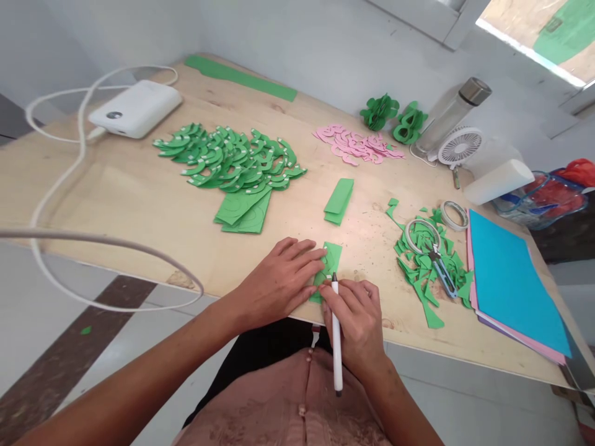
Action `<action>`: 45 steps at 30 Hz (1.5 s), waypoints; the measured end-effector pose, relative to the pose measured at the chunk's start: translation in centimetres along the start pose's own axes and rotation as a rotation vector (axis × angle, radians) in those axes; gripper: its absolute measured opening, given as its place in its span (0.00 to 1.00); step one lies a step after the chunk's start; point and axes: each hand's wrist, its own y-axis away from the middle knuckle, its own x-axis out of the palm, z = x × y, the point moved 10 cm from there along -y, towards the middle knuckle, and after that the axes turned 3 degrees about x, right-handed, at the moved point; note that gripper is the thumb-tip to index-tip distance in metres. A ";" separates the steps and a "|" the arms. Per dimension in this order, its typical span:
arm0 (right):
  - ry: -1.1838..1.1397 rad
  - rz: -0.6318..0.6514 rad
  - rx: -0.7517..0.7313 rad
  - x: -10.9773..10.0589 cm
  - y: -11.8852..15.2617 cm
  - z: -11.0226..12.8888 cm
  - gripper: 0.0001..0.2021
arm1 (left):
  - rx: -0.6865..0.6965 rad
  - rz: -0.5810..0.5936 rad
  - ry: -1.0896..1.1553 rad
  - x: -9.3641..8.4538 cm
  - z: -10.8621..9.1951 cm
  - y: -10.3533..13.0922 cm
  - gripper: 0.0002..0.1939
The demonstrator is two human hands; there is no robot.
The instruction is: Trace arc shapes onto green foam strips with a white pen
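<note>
A strip of green paper (333,257) lies at the table's near edge, with a small white patch on it. My left hand (283,279) rests on its left side, fingers stretched out flat and pressing it to the table. My right hand (357,313) is closed, holding a white pen (337,347) with black ends, which lies across the fingers. The right fingertips touch the lower part of the strip, close to the left thumb; what they do there is partly hidden. Just beyond is a folded green paper piece (339,199).
Curved green cutouts (232,158) pile up left, above green sheets with drawn outlines (244,210). Pink cutouts (356,145) lie farther back. At right are green scraps (423,260), scissors (444,272), a tape roll (454,215) and blue paper (511,279). A white cable (83,133) loops left.
</note>
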 end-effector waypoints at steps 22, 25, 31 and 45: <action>-0.122 0.001 0.034 -1.3 -2.8 -1.6 0.13 | -0.025 -0.031 0.064 -0.2 0.5 0.1 0.18; -0.057 0.061 -0.004 -0.1 -2.5 -1.2 0.12 | -0.025 -0.035 0.068 -0.1 0.5 0.2 0.18; 0.021 0.078 -0.018 0.4 -2.2 -0.7 0.11 | -0.034 -0.028 0.069 -0.1 0.5 0.2 0.18; 0.048 0.074 -0.028 0.4 -2.2 -0.6 0.11 | -0.035 0.001 0.046 0.0 0.3 0.0 0.19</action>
